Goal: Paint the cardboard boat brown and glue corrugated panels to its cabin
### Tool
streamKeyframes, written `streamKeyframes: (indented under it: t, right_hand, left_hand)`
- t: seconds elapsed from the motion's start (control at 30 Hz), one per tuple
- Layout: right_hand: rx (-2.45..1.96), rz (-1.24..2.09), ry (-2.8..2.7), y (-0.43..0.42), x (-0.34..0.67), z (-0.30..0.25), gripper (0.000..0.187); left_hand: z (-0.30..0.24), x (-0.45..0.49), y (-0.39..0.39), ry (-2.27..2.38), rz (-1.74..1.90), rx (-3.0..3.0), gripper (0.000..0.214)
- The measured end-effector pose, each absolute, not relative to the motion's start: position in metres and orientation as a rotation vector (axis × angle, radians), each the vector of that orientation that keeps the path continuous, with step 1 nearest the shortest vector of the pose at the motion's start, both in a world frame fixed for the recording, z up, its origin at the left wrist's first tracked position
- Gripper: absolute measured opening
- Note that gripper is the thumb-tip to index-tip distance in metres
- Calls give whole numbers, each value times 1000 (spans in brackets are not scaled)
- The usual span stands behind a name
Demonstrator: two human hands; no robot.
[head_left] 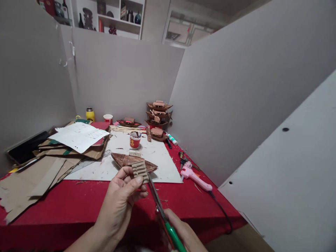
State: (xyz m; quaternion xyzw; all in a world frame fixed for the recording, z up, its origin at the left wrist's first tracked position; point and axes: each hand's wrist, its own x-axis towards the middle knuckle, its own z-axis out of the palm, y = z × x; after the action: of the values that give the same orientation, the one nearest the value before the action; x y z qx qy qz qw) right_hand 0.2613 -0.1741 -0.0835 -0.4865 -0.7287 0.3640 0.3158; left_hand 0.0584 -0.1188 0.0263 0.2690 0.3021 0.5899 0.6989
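Between the thumb and fingers of my left hand [119,197] is a small piece of corrugated cardboard [139,170], its ridges facing up. My right hand [181,227] is closed around scissors [172,232] with green handles, though part of its grip is cut off by the frame's lower edge. The scissor blades [154,192] reach up to the right edge of the cardboard. Just behind my left hand, a brown model boat [123,159] lies on a white board [168,171]. Another small ridged strip [135,154] sits behind the boat's cover.
Cardboard sheets [49,171] and white paper [80,134] pile up at left. A red paper cup [135,140] stands on the board, with stacked model boats [159,113] behind. A pink glue gun [195,176] with a cord lies at right. Grey panels [126,73] enclose the table.
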Motion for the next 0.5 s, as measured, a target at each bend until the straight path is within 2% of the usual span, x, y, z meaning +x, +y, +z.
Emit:
streamKeyframes:
  t: [0.33, 0.5]
  right_hand:
    - [-1274, 959, -1903, -178, 257, -78, 64]
    - [-1322, 928, -1874, -182, 256, -78, 69]
  left_hand:
    - [21, 68, -121, 688, 1371, 672, 31]
    - [14, 75, -126, 674, 1384, 669, 29]
